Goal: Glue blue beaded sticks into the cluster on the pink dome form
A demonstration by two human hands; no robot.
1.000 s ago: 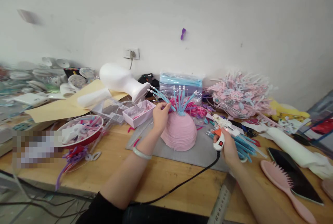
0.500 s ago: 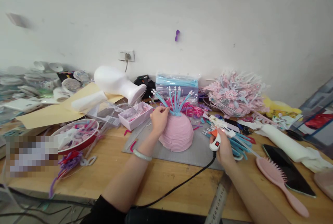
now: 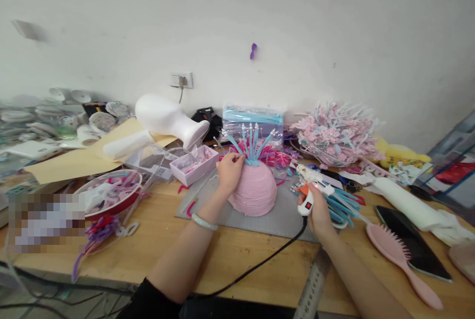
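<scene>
A pink ridged dome (image 3: pixel 254 193) sits on a grey mat. Blue fuzzy stems (image 3: pixel 252 143) tipped with white beads fan up from its top. My left hand (image 3: pixel 229 173) is at the dome's upper left, its fingertips pinched at the base of a blue stem that leans left. Away from the dome, on the right, my right hand (image 3: pixel 319 210) is wrapped round a white and orange glue gun (image 3: pixel 306 205) with a black cord. More blue stems (image 3: pixel 341 205) lie behind and beside that hand.
Behind the dome are pink stems (image 3: pixel 276 156) and a plastic-wrapped blue pack (image 3: pixel 252 118). A white foam head (image 3: pixel 159 116) and a lilac box (image 3: pixel 195 165) stand left. To the right lie a pink hairbrush (image 3: pixel 393 250), a black tablet (image 3: pixel 415 245) and a steel ruler (image 3: pixel 313 284).
My left hand has shifted very slightly right at the stem's base. My right hand with the glue gun stays nearly still, and the dome has not visibly moved.
</scene>
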